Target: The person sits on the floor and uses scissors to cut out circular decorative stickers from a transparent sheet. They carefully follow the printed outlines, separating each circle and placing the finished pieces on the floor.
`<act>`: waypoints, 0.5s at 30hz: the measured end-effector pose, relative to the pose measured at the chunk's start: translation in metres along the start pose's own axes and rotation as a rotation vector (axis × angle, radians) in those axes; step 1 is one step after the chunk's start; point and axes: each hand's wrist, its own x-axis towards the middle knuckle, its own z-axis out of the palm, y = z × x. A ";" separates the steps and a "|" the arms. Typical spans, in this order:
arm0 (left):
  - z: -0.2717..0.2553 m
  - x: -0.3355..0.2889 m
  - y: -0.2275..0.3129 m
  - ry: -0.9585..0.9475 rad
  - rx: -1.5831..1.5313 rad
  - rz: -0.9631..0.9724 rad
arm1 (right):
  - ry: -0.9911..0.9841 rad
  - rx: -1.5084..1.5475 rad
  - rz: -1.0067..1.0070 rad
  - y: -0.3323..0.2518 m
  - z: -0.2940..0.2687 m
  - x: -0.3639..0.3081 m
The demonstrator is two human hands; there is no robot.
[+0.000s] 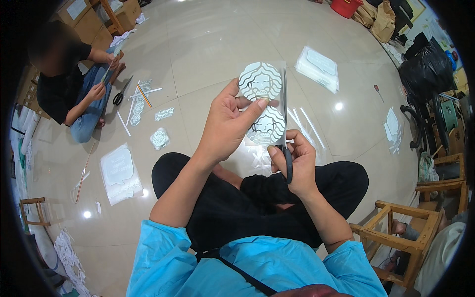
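Note:
My left hand (233, 122) pinches a clear sticker sheet (261, 80) between thumb and fingers. Two round white designs of a face with wavy hair are on it, one above the other. My right hand (298, 161) grips a pair of scissors (285, 110) by its black handles. The long blades point away from me along the sheet's right edge, closed or nearly so. Below the lower design, part of the sheet lies behind my hands, and its end is hard to make out.
Stacked sticker sheets (317, 67) lie far right, another stack (120, 173) at left. Thin offcut strips (312, 129) lie beyond my right knee. At far left a co-worker (64, 74) sits holding a sheet, near black-handled scissors (118, 98). A wooden stool frame (401, 232) stands close right.

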 end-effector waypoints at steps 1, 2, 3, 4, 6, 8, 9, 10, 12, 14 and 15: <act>0.000 0.000 0.000 -0.009 -0.001 0.002 | 0.000 0.009 -0.008 0.000 0.000 0.000; 0.000 0.000 0.000 -0.011 0.007 -0.006 | 0.001 0.019 -0.016 0.001 0.000 0.001; 0.000 0.000 0.000 -0.023 -0.011 -0.005 | 0.000 0.020 -0.026 0.001 0.000 0.001; 0.000 0.000 0.000 -0.027 -0.020 -0.014 | -0.001 0.022 -0.036 0.001 -0.001 0.001; 0.000 -0.001 0.001 -0.031 -0.022 -0.028 | 0.000 0.024 -0.044 0.001 -0.002 0.002; 0.000 -0.002 0.001 -0.032 -0.009 -0.037 | 0.008 0.027 -0.039 0.001 -0.003 0.001; 0.001 -0.002 0.002 -0.032 -0.009 -0.041 | 0.008 0.018 -0.037 0.001 -0.003 0.001; 0.001 -0.002 0.002 -0.033 -0.009 -0.045 | 0.008 0.009 -0.035 0.001 -0.004 0.001; 0.002 -0.002 0.002 -0.033 -0.011 -0.048 | 0.011 0.005 -0.030 0.002 -0.004 0.001; 0.002 -0.003 0.001 -0.031 -0.010 -0.042 | 0.016 0.012 -0.024 0.003 -0.004 0.001; 0.003 -0.003 0.001 -0.029 -0.015 -0.040 | 0.018 0.011 -0.019 0.003 -0.004 0.001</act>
